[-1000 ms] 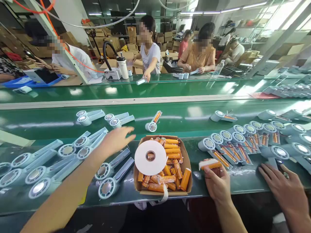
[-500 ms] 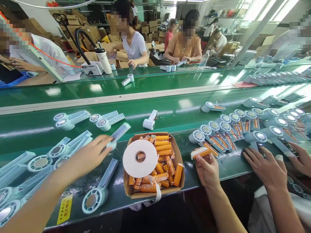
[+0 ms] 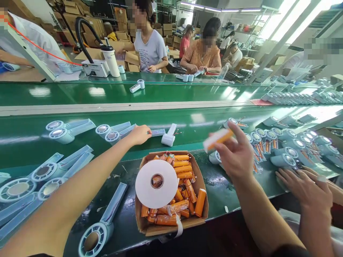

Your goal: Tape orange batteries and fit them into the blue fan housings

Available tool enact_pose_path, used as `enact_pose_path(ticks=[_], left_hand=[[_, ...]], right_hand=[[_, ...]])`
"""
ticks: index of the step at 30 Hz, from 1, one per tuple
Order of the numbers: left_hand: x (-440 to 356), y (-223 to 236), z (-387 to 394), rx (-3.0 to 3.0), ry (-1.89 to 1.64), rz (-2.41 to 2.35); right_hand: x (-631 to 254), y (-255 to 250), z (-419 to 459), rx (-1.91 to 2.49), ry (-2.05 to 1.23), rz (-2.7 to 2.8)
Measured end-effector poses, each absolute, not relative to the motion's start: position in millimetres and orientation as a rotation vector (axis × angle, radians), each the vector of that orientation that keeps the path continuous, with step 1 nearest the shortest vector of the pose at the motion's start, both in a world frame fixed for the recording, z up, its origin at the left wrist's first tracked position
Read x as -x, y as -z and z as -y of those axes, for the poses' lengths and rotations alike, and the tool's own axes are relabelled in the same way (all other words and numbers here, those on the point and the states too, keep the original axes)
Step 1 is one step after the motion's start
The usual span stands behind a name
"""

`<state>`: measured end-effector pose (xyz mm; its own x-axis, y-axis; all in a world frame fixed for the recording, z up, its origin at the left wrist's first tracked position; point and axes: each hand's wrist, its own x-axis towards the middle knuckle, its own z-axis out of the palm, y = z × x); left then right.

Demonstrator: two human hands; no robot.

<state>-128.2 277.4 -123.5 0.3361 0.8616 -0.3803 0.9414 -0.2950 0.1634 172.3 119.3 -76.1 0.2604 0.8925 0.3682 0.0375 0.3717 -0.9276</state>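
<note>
My left hand [image 3: 140,135] reaches out over the green belt, fingers closed around a light-blue fan housing [image 3: 158,132]. Its handle sticks out to the right, while the round end is hidden by the hand. Just beyond that handle lies another blue fan housing [image 3: 168,137] with thin wires. Raised above the bench, my right hand [image 3: 237,155] grips an orange battery [image 3: 218,140] with a white strip along it, somewhat blurred. Between my arms stands a cardboard box [image 3: 171,232] of orange batteries, with a white tape roll [image 3: 144,184] on top.
A single fan housing [image 3: 92,239] rests near the bench edge, with several more at left. Rows of housings with batteries [image 3: 259,135] lie at right, beside a co-worker's hands [image 3: 305,185]. Across the green belt [image 3: 120,92] other people work near a white tumbler [image 3: 111,62].
My left hand has moved forward and right onto the belt with the fan housing. My right hand has lifted, bringing the battery up and forward. The view has shifted slightly.
</note>
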Motion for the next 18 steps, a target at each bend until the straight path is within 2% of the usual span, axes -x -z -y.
enact_pose_path(ticks=[2, 5, 10, 18], left_hand=[[127, 123, -275, -2.203, 0.212, -1.606], [124, 124, -274, -2.164, 0.123, -1.636], [118, 137, -277, -2.189, 0.081, -1.669], [108, 141, -280, -2.126, 0.039, -1.669]], right_hand=[[-144, 67, -170, 0.947, -0.860, 1.364], [-106, 81, -234, 0.935, -0.998, 1.767], [-83, 112, -285, 1.183, -0.719, 2.343], [-84, 114, -304, 1.393, -0.492, 2.732]])
